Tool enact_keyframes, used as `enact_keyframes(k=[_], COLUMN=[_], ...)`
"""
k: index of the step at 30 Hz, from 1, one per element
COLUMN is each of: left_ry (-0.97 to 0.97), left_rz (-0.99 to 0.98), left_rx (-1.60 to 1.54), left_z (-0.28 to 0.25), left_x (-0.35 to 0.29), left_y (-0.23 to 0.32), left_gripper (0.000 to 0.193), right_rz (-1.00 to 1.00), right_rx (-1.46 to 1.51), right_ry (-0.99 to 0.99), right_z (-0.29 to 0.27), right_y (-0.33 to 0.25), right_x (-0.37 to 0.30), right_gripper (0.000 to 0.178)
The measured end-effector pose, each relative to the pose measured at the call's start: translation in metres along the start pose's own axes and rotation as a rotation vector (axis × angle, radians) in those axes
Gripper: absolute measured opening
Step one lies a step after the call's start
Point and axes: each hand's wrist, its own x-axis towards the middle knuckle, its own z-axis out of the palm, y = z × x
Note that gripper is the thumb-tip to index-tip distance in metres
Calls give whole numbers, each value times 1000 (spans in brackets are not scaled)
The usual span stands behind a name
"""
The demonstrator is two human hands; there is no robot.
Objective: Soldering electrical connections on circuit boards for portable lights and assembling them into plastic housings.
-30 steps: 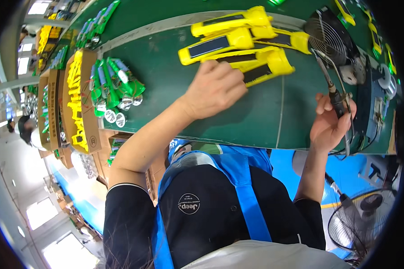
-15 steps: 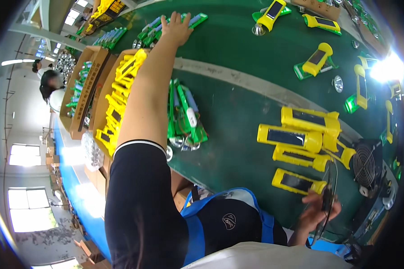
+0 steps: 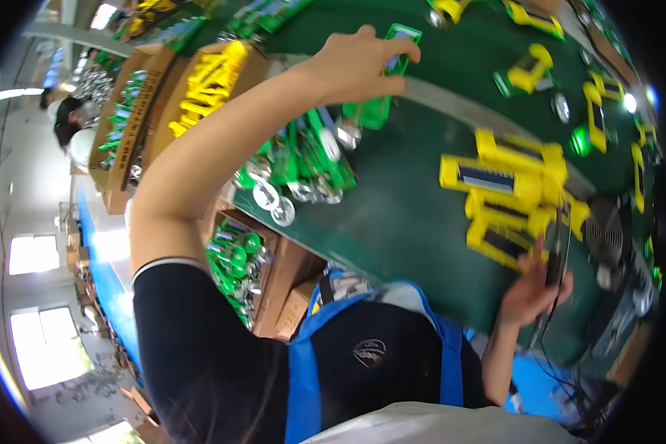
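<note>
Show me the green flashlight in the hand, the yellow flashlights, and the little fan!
green flashlight [image 3: 394,63], head view, on its upper body beside the left hand [image 3: 359,66]
yellow flashlights [image 3: 507,189], head view, on the pile's middle
fan [image 3: 605,237], head view, on its grille

Two hands show, the left hand [image 3: 359,63] and the right hand [image 3: 529,288], with three yellow flashlights [image 3: 507,181] stacked near the right one, two cardboard boxes [image 3: 129,111] of parts, and one fan [image 3: 607,237].

Head-worn fisheye looks steeply down at the green worktable [image 3: 414,222].
</note>
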Motion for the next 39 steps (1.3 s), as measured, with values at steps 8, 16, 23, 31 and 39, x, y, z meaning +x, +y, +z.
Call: enact_keyframes(k=[8,16,23,31,39], left_ry=[-241,-92,200,305,305], left_rz=[-194,62,628,765,737], left_rx=[-1107,-927,-484,-272,-153], left_z=[89,112,140,145,140], left_x=[-125,-106,-71,-70,-66], left_y=[121,156,180,174,172], left_gripper=[69,43,19,21,19], right_rz=[-153,-169,344,373,366], right_rx=[72,3,116,-193,-277], right_ry=[-28,52,117,-22,1], right_z=[24,-68,-64,-48,-38], right_y=[-13,-76,-78,-79,-82], right_x=[24,-4,-50,-35,-30], right_gripper=[31,26,19,20,20])
